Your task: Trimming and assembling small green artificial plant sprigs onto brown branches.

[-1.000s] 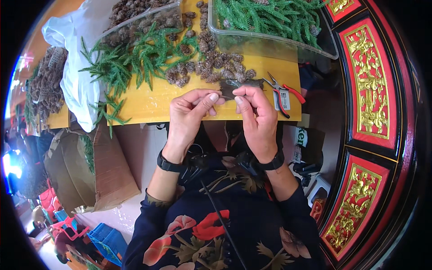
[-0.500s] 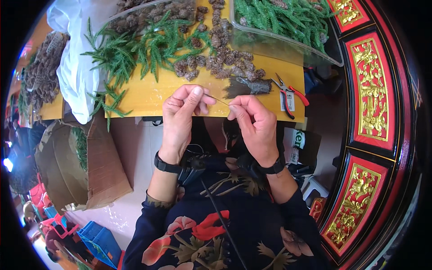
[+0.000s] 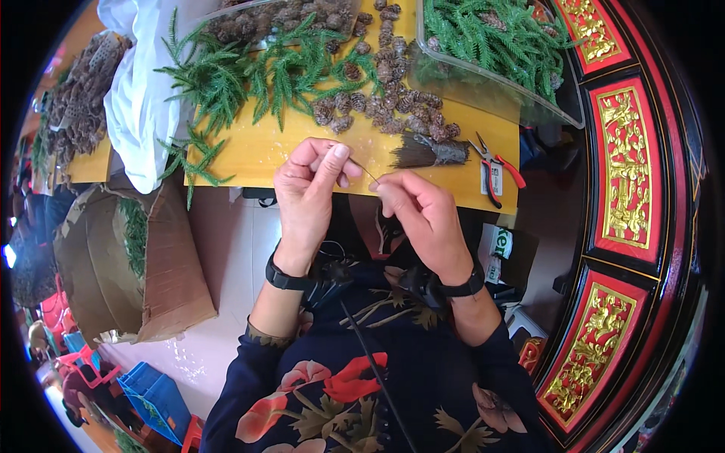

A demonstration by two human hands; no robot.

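Note:
A thin dark wire (image 3: 367,172) runs slantwise between my two hands above the table's front edge. My left hand (image 3: 311,181) pinches its upper end between thumb and forefinger, the other fingers curled. Lower down, the fingertips of my right hand (image 3: 423,215) close on the other end. Just beyond the right hand lies a bundle of dark wires (image 3: 430,151), wrapped around its middle. Beside that bundle rest red-handled pliers (image 3: 495,167), their jaws pointing away from me. Loose pine cones (image 3: 393,106) are spread on the table behind the hands.
Green sprigs (image 3: 219,83) cover the yellow table's (image 3: 257,162) left part. A clear bin (image 3: 498,94) of greenery stands at the far right, another tray (image 3: 283,23) of cones at the back. An open cardboard box (image 3: 177,272) sits left; a carved red-and-gold panel (image 3: 623,166) curves along the right.
The table and its things have shifted slightly right in the picture. My fingertips are a little closer together, with the wire still held between them.

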